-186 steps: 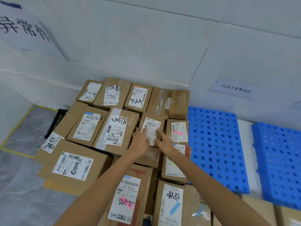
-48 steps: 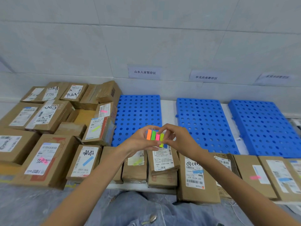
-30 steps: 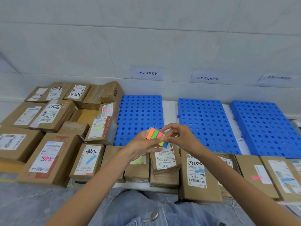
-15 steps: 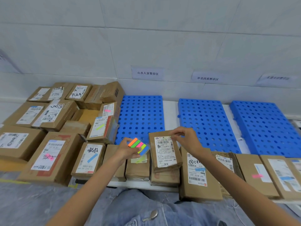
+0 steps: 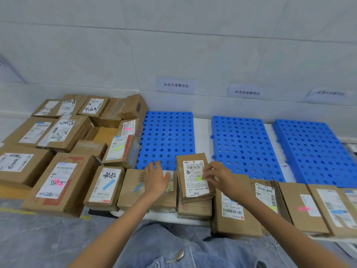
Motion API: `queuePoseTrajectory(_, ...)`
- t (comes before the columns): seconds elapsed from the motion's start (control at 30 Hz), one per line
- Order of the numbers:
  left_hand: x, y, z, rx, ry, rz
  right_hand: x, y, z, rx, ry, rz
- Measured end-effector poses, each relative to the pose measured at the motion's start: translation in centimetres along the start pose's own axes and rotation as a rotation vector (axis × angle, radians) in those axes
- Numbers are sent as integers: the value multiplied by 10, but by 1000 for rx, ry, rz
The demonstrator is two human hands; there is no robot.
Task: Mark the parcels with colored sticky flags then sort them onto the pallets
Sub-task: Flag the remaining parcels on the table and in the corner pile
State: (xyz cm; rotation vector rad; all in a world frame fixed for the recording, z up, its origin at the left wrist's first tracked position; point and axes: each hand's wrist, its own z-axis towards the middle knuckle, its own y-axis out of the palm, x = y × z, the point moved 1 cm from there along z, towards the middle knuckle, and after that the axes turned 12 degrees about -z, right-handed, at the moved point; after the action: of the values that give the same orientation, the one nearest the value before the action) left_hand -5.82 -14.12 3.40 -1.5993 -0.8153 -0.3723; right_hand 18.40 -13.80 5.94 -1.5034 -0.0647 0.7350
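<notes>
A yellow-green flag (image 5: 199, 178) is now stuck to the stacked parcel (image 5: 194, 187) at the left blue pallet's (image 5: 168, 136) near edge and pinched down by the right hand (image 5: 220, 176). The flag pad (image 5: 164, 176) has been lowered, gripped in the left hand (image 5: 156, 179). Sorting is judged next.

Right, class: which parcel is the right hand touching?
The parcel labelled 516-K20-00 028, topping a small stack: the right hand holds a yellow-green flag on its label. No neighbouring parcel has that hand on it.
</notes>
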Motion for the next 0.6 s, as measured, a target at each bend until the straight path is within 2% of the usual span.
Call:
queuePoseTrajectory(0.1,19,12,-2,-70,21,-168,-2,-8,-10,-34,102,99)
queuePoseTrajectory(0.2,29,29,-6,-233,-23,-348,-1,-10,-10,27,451,343)
queuePoseTrajectory(0.27,34,34,-10,-299,-62,-446,1,-5,-7,-30,696,526)
queuePoseTrajectory(0.33,38,36,-10,-317,-84,-502,0,6,-2,-114,836,759)
queuePoseTrajectory(0.4,42,31,-11,-303,-87,-512,-7,14,4,-132,834,856)
queuePoseTrajectory(0.6,49,-25,0,-92,-64,-700,-34,-1,52,-19,699,798)
